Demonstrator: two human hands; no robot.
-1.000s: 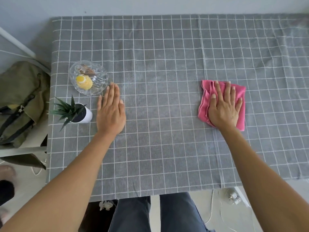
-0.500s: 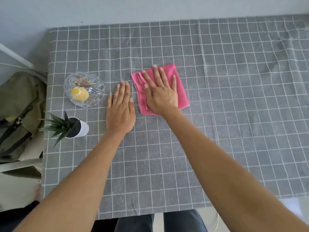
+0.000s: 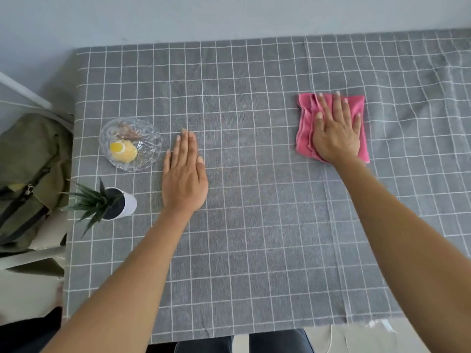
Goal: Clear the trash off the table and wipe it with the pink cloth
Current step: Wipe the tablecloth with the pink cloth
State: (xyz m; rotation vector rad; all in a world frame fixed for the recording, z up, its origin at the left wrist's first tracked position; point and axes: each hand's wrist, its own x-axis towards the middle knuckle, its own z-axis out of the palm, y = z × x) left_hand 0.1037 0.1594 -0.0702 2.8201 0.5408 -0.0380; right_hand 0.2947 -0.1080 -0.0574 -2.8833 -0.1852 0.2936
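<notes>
1. Right hand [image 3: 336, 133]: the grip is flat, fingers straight and slightly spread, palm pressing down on the pink cloth [image 3: 305, 128]; nothing is pinched or curled round.
2. Left hand [image 3: 184, 174]: flat and open on the worktop [image 3: 254, 225], fingers together, holding nothing; it seems to brace the grey checked covering.
3. Pink cloth: folded into a rough rectangle with a rumpled left edge, lying directly under the right hand on the far right part of the worktop, well apart from the left hand. Its borders show on all sides of the palm.
4. Handling, as judged: the cloth looks soft, light and limp, so it would bunch or unfold if dragged by one corner. A broad flat palm over its middle suits wiping; for lifting, the thick folded edge at the left offers the best hold.
5. Risk, as judged: the covering shows creases to the right of the cloth and may ruck up under a hard push.
6. Glass dish [image 3: 130, 143]: just beside the left hand's fingertips, holding a yellow item and some brownish scraps; probably fragile.
7. Potted plant [image 3: 117, 203]: a small white pot near the left edge, just left of the left wrist.
8. Green bag [image 3: 28, 174]: off the worktop, at the left.
</notes>
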